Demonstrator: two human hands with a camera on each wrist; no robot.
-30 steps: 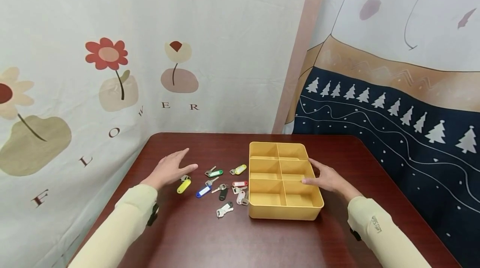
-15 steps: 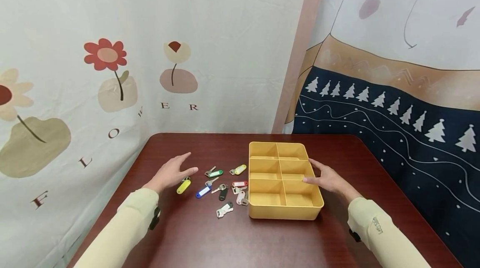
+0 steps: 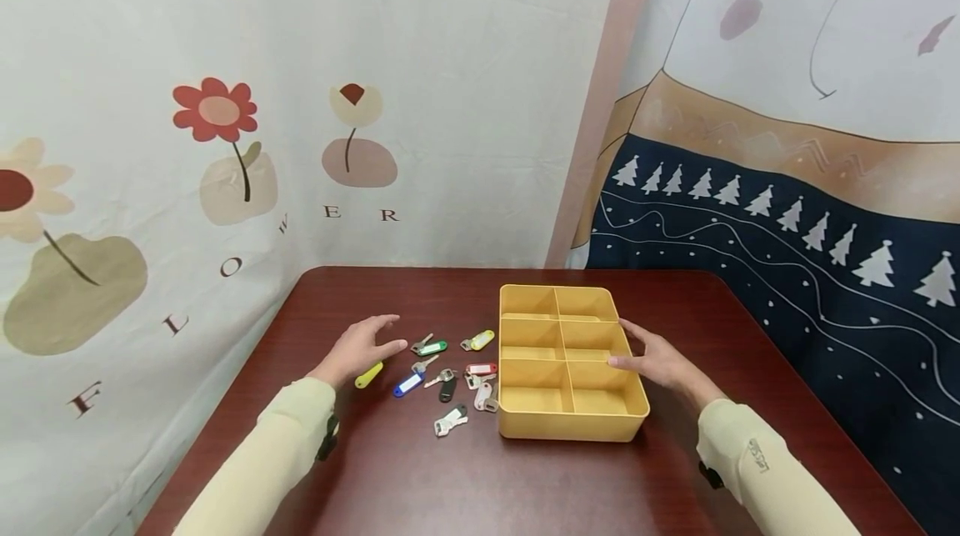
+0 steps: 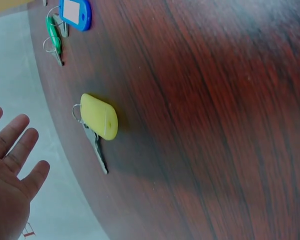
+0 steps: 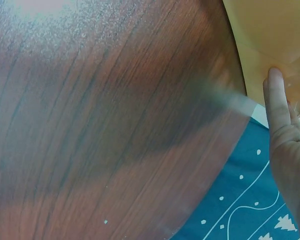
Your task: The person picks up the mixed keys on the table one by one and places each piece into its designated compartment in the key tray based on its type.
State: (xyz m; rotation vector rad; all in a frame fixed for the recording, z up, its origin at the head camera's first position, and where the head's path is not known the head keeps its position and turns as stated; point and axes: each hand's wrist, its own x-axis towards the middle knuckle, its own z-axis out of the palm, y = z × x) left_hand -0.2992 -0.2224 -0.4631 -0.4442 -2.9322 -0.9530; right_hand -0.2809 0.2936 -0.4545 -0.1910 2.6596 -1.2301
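In the head view, my left hand (image 3: 360, 348) is spread above the table, partly covering a yellow-tagged key (image 3: 368, 375). In the left wrist view that yellow key tag (image 4: 100, 116) lies with its ring and key below the spread fingers (image 4: 22, 150), apart from them. My right hand (image 3: 660, 361) holds the right side of a yellow divided box (image 3: 573, 425), thumb over the rim and the other fingers along the outer wall. The right wrist view shows the thumb (image 5: 276, 97) by the box wall (image 5: 260, 40); the remaining fingers are mostly hidden.
Between left hand and box lie several tagged keys: green (image 3: 432, 348), blue (image 3: 408, 384), another yellow (image 3: 482, 340), red (image 3: 481, 369), black (image 3: 447, 389) and white (image 3: 483, 396). The reddish-brown table (image 3: 420, 478) ends at printed cloth walls (image 3: 465, 102).
My left hand has moved right, lowering its fingers slightly, and covers more of the yellow-tagged key. The right hand and the box stay put.
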